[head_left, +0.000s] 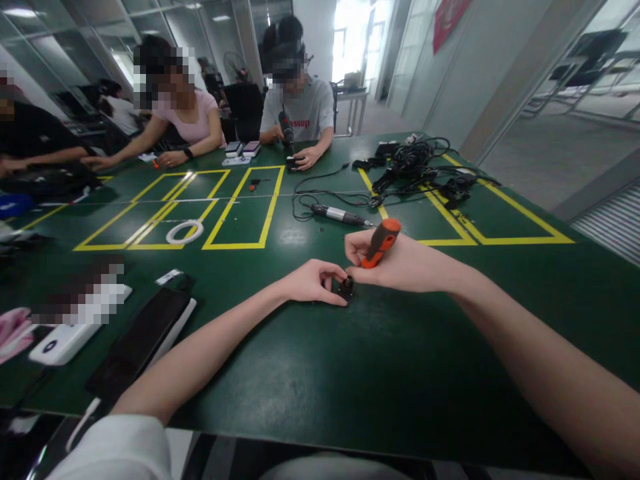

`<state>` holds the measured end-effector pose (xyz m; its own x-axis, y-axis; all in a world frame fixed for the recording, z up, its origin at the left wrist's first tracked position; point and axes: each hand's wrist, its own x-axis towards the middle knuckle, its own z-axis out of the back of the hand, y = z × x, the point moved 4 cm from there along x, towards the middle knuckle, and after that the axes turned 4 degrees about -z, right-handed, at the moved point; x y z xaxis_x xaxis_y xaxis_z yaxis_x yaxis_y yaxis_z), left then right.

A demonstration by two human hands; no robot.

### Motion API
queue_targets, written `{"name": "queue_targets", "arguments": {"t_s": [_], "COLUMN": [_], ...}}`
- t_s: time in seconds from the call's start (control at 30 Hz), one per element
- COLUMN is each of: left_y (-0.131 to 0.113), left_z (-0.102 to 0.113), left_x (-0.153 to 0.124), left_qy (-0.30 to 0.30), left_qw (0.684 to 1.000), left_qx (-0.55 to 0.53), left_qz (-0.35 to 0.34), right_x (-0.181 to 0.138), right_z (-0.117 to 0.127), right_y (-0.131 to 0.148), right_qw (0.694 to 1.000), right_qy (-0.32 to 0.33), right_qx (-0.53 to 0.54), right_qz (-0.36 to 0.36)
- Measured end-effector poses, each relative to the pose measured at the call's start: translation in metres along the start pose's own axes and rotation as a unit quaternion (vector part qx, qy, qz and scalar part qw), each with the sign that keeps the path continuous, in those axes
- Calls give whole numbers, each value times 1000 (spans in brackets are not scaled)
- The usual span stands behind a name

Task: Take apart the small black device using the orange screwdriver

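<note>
A person's left hand [320, 283] pinches a small black part [346, 288] against the green worktop [280, 373], near the middle; the fingers cover some of it, and its exact shape is hard to make out. The right hand [405, 263], just to the right, is clamped around an orange-and-grey tool handle [383, 243] that leans right at the top. Its lower end is hidden by the hand, so whether it touches the part cannot be told. Farther off lie a corded pen-shaped tool [340, 215] and, at far right, a tangle of black cables [410, 160] whose separate pieces blur together. At near left, a dark object on a white device [80, 327] is blocked out by pixels. At far left, a co-worker in black [40, 137] is cut off.
</note>
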<state>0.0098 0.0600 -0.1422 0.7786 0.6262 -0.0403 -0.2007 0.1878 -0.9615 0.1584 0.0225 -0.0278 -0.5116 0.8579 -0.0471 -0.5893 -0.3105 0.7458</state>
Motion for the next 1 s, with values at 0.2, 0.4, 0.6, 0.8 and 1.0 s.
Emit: {"name": "queue_targets", "arguments": {"t_s": [0.2, 0.4, 0.6, 0.8, 1.0], "left_y": [4, 6, 4, 3, 2], "left_z": [0, 2, 5, 7, 7], "left_x": [2, 2, 1, 1, 1], "left_qy": [-4, 8, 12, 13, 23], "left_qw": [1000, 999, 998, 997, 997], "left_qx": [-25, -47, -61, -69, -76], "left_qz": [-5, 2, 4, 12, 9], "right_x": [-1, 0, 1, -1, -1], "right_z": [-1, -2, -1, -1, -1], "right_y": [1, 4, 5, 6, 3], "right_qw": [1000, 1000, 999, 998, 999], "right_qy": [15, 8, 25, 47, 21], "right_qx": [15, 1, 24, 15, 11], "right_qz": [11, 26, 25, 25, 35]}}
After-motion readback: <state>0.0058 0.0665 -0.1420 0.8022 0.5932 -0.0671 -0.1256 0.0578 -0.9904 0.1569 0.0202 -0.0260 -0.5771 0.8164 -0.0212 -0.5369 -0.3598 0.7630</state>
